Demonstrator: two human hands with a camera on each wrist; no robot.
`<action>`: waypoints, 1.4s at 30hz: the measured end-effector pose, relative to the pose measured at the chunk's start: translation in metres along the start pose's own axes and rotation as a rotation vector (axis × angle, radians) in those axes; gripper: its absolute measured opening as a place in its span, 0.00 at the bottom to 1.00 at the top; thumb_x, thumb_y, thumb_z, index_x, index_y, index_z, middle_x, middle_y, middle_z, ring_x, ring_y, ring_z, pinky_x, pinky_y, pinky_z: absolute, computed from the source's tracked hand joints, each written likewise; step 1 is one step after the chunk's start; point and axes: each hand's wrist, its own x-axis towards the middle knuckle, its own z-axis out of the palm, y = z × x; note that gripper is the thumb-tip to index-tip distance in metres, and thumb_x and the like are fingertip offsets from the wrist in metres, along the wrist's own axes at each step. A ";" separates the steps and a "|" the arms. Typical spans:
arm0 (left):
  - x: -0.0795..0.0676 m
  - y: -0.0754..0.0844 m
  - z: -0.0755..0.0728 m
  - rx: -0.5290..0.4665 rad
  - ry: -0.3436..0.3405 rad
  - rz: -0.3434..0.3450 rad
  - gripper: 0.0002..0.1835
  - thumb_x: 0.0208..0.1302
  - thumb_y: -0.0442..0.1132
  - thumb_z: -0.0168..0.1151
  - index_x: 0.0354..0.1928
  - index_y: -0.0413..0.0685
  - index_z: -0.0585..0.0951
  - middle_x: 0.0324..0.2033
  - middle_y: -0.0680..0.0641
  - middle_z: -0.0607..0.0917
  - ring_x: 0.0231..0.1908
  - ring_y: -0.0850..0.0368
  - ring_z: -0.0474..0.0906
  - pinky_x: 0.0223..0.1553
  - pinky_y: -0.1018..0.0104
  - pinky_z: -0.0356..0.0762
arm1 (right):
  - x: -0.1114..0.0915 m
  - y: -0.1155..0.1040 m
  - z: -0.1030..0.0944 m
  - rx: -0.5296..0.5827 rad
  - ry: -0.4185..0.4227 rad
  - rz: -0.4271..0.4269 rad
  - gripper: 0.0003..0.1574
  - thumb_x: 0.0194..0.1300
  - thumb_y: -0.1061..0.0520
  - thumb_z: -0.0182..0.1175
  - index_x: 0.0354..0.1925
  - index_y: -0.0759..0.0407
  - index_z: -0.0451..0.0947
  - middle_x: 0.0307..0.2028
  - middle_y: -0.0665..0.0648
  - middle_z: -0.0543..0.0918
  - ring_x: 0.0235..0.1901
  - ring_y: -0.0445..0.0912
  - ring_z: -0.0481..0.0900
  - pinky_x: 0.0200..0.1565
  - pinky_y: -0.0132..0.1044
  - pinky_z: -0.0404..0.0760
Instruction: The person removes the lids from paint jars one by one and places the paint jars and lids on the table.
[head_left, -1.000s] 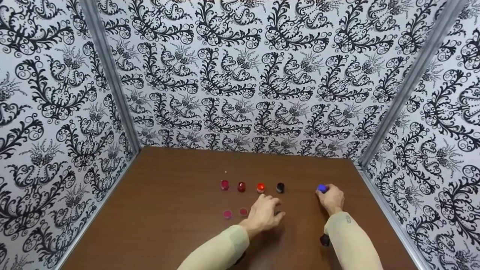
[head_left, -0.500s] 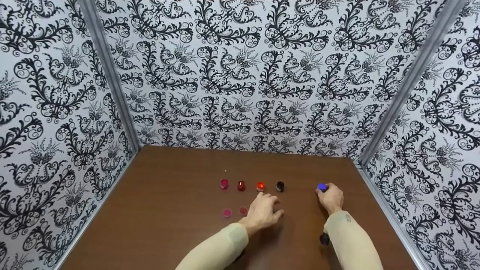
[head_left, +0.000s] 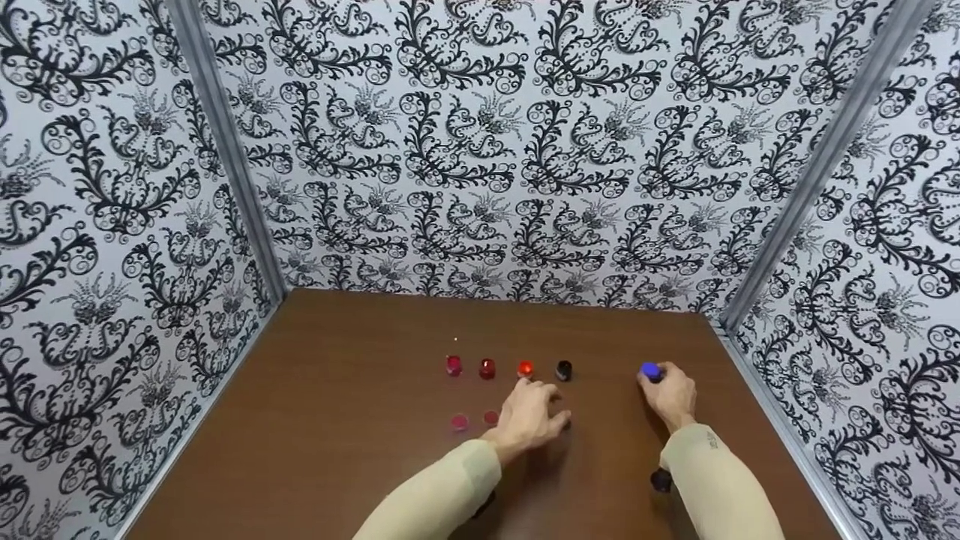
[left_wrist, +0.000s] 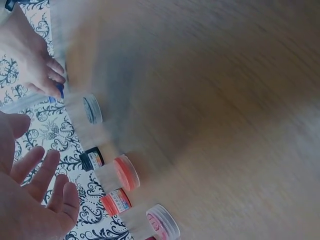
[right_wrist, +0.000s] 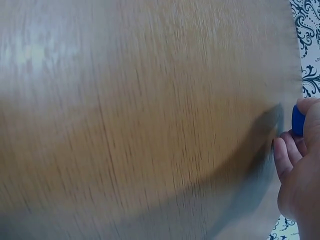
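My right hand (head_left: pixel 671 394) pinches a small blue jar (head_left: pixel 650 371) at the right of the table; in the right wrist view the fingers hide most of this blue jar (right_wrist: pixel 298 120). My left hand (head_left: pixel 529 416) hovers near the middle, fingers loosely bent and holding nothing. Behind it stands a row of small jars: pink (head_left: pixel 454 366), red (head_left: pixel 487 368), orange (head_left: pixel 525 369) and black (head_left: pixel 564 370). Closer in lie round clear-sided tubs, one pink (head_left: pixel 459 422) and one red (head_left: pixel 491 418). The left wrist view also shows an orange tub (left_wrist: pixel 126 172) and a grey tub (left_wrist: pixel 92 109).
The brown wooden table (head_left: pixel 337 420) meets patterned walls (head_left: pixel 480 150) on its back and sides. Metal posts (head_left: pixel 225 150) stand at the corners. A tiny pale speck (head_left: pixel 455 339) lies behind the pink jar. A dark wrist device (head_left: pixel 660 480) shows beside the right sleeve.
The head view has shifted slightly. Both hands keep nearly the same places, with the blue jar still in the right hand and the left hand still hovering.
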 end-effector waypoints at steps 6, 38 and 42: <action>0.004 0.001 0.000 -0.034 -0.004 0.004 0.18 0.76 0.54 0.71 0.58 0.52 0.91 0.52 0.50 0.94 0.55 0.51 0.87 0.63 0.56 0.87 | 0.001 -0.004 -0.004 0.027 -0.017 0.008 0.35 0.74 0.47 0.69 0.67 0.69 0.80 0.64 0.77 0.87 0.66 0.75 0.84 0.73 0.68 0.78; 0.007 0.001 -0.014 -0.262 0.083 -0.022 0.17 0.76 0.49 0.73 0.58 0.48 0.91 0.50 0.46 0.95 0.52 0.49 0.91 0.59 0.53 0.90 | -0.037 -0.080 0.006 0.255 -0.050 -0.191 0.24 0.67 0.56 0.82 0.57 0.63 0.89 0.48 0.67 0.96 0.45 0.55 0.95 0.45 0.24 0.83; 0.006 -0.003 -0.017 -0.343 0.093 -0.043 0.16 0.77 0.49 0.72 0.58 0.51 0.92 0.50 0.47 0.96 0.52 0.48 0.92 0.58 0.53 0.90 | -0.041 -0.089 0.009 0.292 -0.071 -0.219 0.23 0.67 0.56 0.81 0.57 0.62 0.89 0.49 0.67 0.96 0.45 0.53 0.95 0.45 0.23 0.83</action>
